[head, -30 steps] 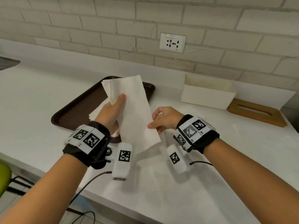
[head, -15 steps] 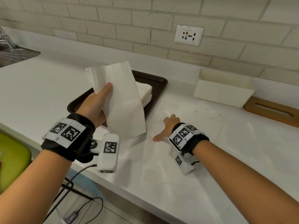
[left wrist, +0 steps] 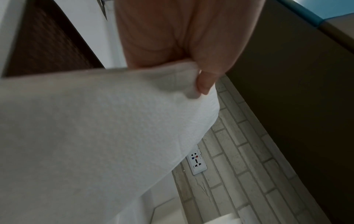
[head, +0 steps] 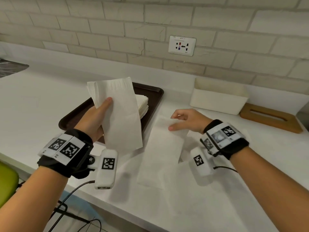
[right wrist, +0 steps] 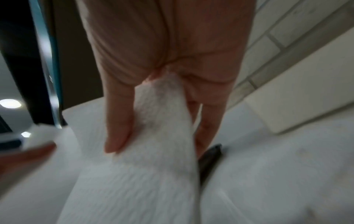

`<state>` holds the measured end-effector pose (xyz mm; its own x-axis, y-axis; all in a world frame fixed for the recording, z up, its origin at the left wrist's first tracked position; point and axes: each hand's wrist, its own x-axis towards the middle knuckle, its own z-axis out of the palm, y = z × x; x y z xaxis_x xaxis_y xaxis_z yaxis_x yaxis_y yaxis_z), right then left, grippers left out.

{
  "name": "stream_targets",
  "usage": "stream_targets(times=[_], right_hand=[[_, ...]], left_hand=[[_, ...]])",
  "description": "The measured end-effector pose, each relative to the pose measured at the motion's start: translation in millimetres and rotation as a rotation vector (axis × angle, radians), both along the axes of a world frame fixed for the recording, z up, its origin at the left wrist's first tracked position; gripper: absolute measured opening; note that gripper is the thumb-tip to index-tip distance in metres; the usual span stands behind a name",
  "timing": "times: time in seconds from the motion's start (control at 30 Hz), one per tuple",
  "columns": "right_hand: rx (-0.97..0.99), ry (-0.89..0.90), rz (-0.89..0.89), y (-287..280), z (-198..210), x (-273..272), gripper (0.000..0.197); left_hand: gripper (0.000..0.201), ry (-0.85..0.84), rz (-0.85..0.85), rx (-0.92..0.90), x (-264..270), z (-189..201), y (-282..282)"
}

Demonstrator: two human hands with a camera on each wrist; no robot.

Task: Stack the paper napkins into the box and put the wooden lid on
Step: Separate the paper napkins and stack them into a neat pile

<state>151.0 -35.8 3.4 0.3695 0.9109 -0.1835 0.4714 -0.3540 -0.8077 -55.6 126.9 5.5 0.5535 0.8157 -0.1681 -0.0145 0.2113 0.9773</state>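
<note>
My left hand [head: 98, 116] holds a bundle of white paper napkins [head: 120, 114] upright above the near corner of the dark brown tray [head: 154, 92]; the left wrist view shows the thumb [left wrist: 206, 81] pressed on the napkins [left wrist: 95, 136]. A low stack of napkins [head: 143, 104] lies on that tray. My right hand [head: 184, 121] pinches one blurred napkin [head: 160, 148] just above the counter, between thumb [right wrist: 118, 121] and fingers in the right wrist view. The open white box [head: 217, 99] stands at the back right, with the wooden slotted lid [head: 270, 118] flat beside it.
A brick wall with a power socket [head: 182, 46] runs along the back. A sink edge [head: 10, 67] is at far left. The counter's front edge [head: 117, 206] crosses below my wrists, with a green seat [head: 6, 185] and cables under it.
My right hand, flat on the counter half a second ago, has lifted and now pinches a single napkin. The left hand still holds its bundle in much the same place.
</note>
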Motion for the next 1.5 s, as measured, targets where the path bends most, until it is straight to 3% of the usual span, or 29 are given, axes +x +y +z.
stream_targets(times=[0.17, 0.27, 0.33, 0.47, 0.6, 0.67, 0.73, 0.8, 0.9, 0.97, 1.1, 1.2, 1.3, 1.43, 1.5], right_hand=[[0.166, 0.071, 0.115, -22, 71, -5, 0.023], [0.209, 0.079, 0.117, -23, 96, -4, 0.022], [0.205, -0.005, 0.045, -21, 99, 0, 0.02], [0.192, -0.194, -0.126, -30, 90, 15, 0.016], [0.221, -0.221, -0.261, -50, 77, 30, 0.024], [0.249, -0.234, -0.323, -59, 71, 37, 0.023], [0.231, -0.249, -0.346, -70, 69, 42, 0.03], [0.118, -0.227, -0.307, -82, 69, 47, 0.051], [0.004, -0.207, -0.247, -103, 70, 50, 0.024], [0.058, -0.184, -0.305, -121, 65, 57, 0.021], [0.198, 0.031, -0.446, -164, 45, 62, 0.028], [0.242, 0.27, -0.447, -186, 20, 54, 0.03], [0.255, 0.325, -0.498, -193, 4, 44, 0.034], [0.292, 0.399, -0.618, -195, -12, 32, 0.053], [0.273, 0.434, -0.602, -199, -23, 23, 0.052]], left_hand=[[0.025, 0.01, -0.187, 0.02, 36, 10, -12], [0.04, 0.08, -0.431, 0.05, 65, 20, -28], [0.046, 0.091, -0.602, 0.076, 82, 25, -41], [0.028, -0.026, -0.743, 0.01, 110, 25, -72], [0.058, -0.097, -0.795, -0.163, 127, 21, -87], [0.051, -0.064, -0.867, -0.135, 132, 20, -96], [0.029, 0.045, -0.881, 0.009, 141, 19, -106], [0.014, 0.202, -0.881, 0.343, 151, 22, -116], [0.024, 0.411, -0.925, 0.848, 163, 30, -129], [0.032, 0.507, -0.94, 0.964, 166, 31, -130], [0.025, 0.582, -0.951, 0.799, 153, 9, -114], [0.017, 0.453, -0.89, 0.634, 142, -4, -111], [0.015, 0.352, -0.806, 0.611, 137, -6, -114], [0.021, 0.244, -0.662, 0.601, 120, -11, -113], [0.041, 0.17, -0.632, 0.472, 105, -21, -108]])
